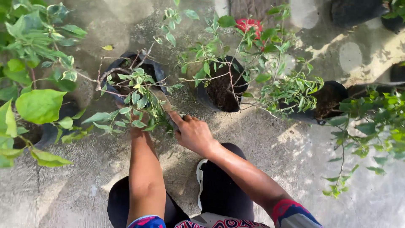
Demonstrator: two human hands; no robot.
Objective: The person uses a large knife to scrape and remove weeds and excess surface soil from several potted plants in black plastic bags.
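Outdoors, the ground is rough grey concrete (295, 156), dappled with sun and leaf shadow, and the person crouches on it with dark-clad knees at six o'clock.

Four black plastic grow bags of soil show clearly, left to right: one at nine o'clock (46, 135) under broad green leaves, one at eleven o'clock (157, 72) holding a thin-stemmed leafy shrub (137, 99), one at twelve o'clock (219, 90) with bare dark soil and wiry branches, and one at two o'clock (329, 101) half hidden by foliage. A single red flower (249, 24) sits near the top edge above the third bag.

Two bare hands reach forward. The left hand (137, 124) is buried in the shrub's leaves just below the second bag; whether it is closed on anything cannot be told. The right hand (193, 134) lies just beside it, loosely curled with the forefinger pointing toward ten o'clock at the shrub's base, gripping nothing visible.
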